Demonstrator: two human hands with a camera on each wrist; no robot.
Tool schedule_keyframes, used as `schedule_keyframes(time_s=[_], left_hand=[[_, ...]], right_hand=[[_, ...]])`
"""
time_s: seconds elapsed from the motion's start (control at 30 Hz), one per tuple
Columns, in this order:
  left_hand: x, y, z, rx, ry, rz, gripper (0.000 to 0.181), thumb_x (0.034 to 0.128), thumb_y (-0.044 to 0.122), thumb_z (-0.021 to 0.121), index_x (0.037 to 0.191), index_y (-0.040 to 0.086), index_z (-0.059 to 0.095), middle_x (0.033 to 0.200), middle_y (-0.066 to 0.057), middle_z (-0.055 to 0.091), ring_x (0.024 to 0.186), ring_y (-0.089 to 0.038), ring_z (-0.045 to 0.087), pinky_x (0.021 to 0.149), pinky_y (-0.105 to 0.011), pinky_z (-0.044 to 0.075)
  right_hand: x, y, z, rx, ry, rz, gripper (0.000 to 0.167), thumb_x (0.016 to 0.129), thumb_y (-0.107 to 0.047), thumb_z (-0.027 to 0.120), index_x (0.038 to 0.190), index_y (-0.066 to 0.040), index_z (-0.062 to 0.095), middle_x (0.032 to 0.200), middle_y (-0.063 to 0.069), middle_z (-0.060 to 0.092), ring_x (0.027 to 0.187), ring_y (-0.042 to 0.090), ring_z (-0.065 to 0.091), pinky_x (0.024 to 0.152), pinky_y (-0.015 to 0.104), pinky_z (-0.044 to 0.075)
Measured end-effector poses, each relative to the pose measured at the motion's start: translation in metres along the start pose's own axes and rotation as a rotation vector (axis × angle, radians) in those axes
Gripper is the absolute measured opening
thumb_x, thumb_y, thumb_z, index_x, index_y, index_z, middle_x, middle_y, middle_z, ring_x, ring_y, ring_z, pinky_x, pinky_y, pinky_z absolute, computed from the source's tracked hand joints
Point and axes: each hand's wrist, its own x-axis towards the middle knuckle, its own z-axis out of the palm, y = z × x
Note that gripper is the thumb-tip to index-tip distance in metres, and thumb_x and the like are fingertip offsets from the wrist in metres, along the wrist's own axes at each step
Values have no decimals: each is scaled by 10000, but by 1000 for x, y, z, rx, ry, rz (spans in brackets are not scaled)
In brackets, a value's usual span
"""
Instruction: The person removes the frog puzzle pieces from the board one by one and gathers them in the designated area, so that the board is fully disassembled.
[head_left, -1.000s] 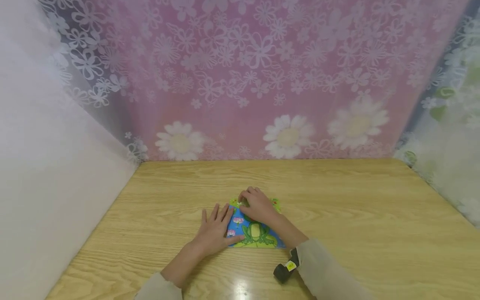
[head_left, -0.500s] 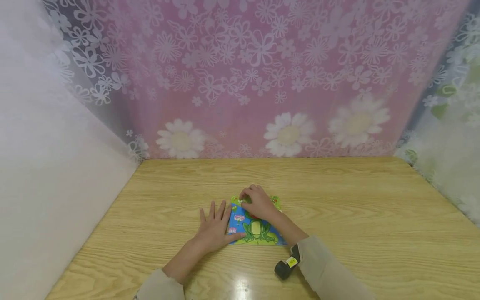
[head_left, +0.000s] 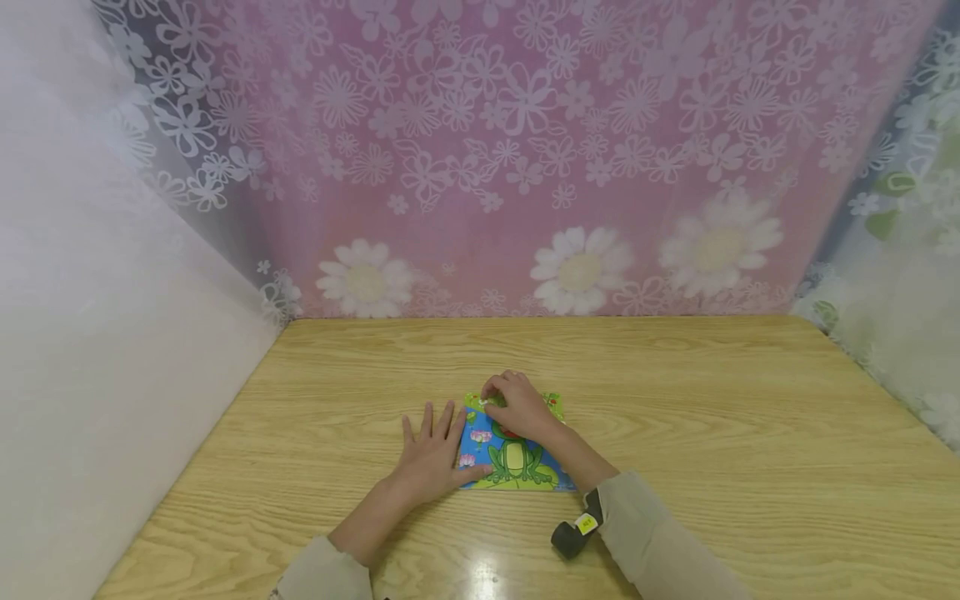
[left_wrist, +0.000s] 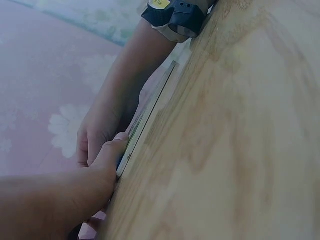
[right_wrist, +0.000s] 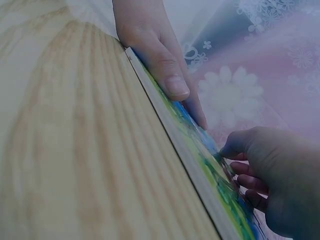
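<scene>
A flat wooden picture board (head_left: 517, 460) with a green frog on blue lies on the table, its thick pale edge showing in the right wrist view (right_wrist: 175, 135). My left hand (head_left: 426, 462) rests flat along the board's left side, fingers spread, thumb over its lower left part. My right hand (head_left: 521, 410) bends over the top of the board and covers the frog's head. In the right wrist view, the thumb and curled fingers of that hand (right_wrist: 280, 172) touch the picture's far part. Whether they pinch a piece is hidden.
A wood-grain table (head_left: 712, 417) surrounds the board. At the back hangs a pink flowered curtain (head_left: 465, 208), with a pale sheet (head_left: 112, 333) on the left. A black wrist device (head_left: 573, 533) with a yellow label is on the right forearm.
My right hand has shifted slightly up over the picture, so the frog's red mouth shows now. The left hand stays at the board's left side.
</scene>
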Motion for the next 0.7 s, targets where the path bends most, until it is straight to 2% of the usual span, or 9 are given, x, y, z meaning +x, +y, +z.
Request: schedule_keyframes(time_s=[0.17, 0.27, 0.5, 0.7], left_hand=[[3, -3, 3, -12, -10, 3, 975, 800, 745, 376, 1462, 49, 212, 1483, -197, 164, 1309, -482, 70, 950, -696, 39], [4, -8, 3, -27, -45, 21, 984, 796, 753, 364, 1468, 56, 190, 1488, -194, 138, 1312, -475, 50, 948, -698, 36], [-1, -15, -13, -112, -165, 98, 952, 814, 676, 465, 1470, 53, 169, 1499, -190, 86, 1316, -471, 15, 958, -687, 33], [-3, -13, -20, -121, -199, 112, 943, 819, 653, 489, 1472, 55, 164, 1502, -184, 83, 1319, -469, 14, 971, -673, 48]], right_hand=[[1, 2, -2, 18, -27, -11, 123, 820, -129, 651, 938, -99, 637, 885, -10, 531, 831, 165, 449, 729, 316, 412], [0, 4, -5, 35, -69, -22, 174, 823, -138, 654, 985, -77, 637, 919, 6, 540, 853, 175, 459, 750, 335, 416], [0, 9, -14, 126, -230, -12, 338, 805, -151, 679, 1124, -73, 598, 1045, 16, 509, 948, 198, 433, 811, 377, 406], [1, 11, -19, 158, -274, -15, 389, 806, -141, 685, 1173, -70, 579, 1102, 36, 495, 992, 214, 428, 816, 383, 417]])
